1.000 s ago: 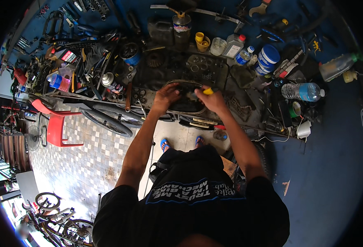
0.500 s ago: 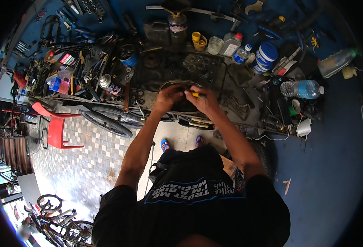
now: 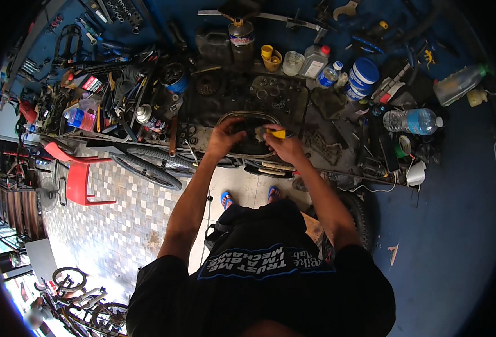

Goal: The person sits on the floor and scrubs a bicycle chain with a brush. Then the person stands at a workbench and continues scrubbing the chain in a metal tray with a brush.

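Workbench (image 3: 342,130) holds a basin (image 3: 247,147), dark inside; right hand (image 3: 289,148) grips yellow tool (image 3: 280,134), left hand (image 3: 223,139) half open.

Left hand (image 3: 225,139): fingertips dim; whether they hold anything cannot be told.
Yellow handle (image 3: 282,134): partly hidden by the right hand (image 3: 284,146); working end indistinct.
Oval tray (image 3: 249,112): side rims partly covered by the hands; contents too dark to identify.
Tyre, right (image 3: 361,216): partly behind the right forearm (image 3: 325,196).
Small rings, far (image 3: 262,94): too small to identify.
Bicycles, near left (image 3: 86,296): cut off by the picture's dark rim.
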{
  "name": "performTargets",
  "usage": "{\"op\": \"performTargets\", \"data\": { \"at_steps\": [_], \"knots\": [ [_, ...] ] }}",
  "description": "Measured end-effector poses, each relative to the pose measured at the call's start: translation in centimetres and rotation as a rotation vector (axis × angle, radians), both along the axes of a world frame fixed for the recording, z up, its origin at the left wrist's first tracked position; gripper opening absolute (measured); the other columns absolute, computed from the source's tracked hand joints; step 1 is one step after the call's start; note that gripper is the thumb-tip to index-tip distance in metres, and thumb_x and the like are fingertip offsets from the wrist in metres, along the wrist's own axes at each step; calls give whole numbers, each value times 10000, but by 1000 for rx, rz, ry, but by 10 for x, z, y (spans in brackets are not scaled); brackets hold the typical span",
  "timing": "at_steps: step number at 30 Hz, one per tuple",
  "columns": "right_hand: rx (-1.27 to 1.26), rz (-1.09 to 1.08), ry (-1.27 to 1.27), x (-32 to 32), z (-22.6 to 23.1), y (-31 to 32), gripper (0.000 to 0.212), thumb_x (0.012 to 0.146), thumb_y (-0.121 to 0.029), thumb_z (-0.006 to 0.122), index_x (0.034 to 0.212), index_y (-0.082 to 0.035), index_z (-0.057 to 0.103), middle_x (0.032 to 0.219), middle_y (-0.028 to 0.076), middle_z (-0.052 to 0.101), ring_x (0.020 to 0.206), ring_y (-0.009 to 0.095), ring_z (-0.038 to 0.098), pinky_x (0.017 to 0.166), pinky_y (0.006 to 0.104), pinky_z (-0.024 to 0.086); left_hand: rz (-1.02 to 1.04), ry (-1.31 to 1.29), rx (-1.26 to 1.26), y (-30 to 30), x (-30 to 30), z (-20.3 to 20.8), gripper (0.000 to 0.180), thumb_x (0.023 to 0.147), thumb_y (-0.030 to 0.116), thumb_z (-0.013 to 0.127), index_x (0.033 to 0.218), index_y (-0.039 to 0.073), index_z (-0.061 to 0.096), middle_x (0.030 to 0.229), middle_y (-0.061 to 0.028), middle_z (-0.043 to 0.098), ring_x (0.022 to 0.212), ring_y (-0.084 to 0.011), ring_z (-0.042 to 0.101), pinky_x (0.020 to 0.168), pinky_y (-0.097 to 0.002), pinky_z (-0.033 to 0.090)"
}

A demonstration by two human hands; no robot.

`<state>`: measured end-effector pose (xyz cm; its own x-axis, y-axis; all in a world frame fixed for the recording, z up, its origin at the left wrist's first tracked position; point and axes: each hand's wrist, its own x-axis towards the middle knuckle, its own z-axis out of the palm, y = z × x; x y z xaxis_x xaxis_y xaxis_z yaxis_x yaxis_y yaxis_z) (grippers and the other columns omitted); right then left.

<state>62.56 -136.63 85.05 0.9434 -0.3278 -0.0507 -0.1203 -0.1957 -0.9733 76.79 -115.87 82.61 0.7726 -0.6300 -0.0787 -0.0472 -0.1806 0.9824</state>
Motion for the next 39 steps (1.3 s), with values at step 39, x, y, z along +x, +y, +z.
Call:
{"op": "performTargets", "data": {
  "at_steps": [39],
  "knots": [
    [-301, -78, 35, 5, 10, -4, 459, 997, -493, 707, 914, -42, 689, 759, 81, 696, 681, 172, 659, 623, 358, 491, -98, -299, 145, -5, -27, 2, 656, 812, 159, 889, 1371, 36, 567, 1251, -239, 727, 1033, -363, 758, 846, -422, 609]
  ]
}}
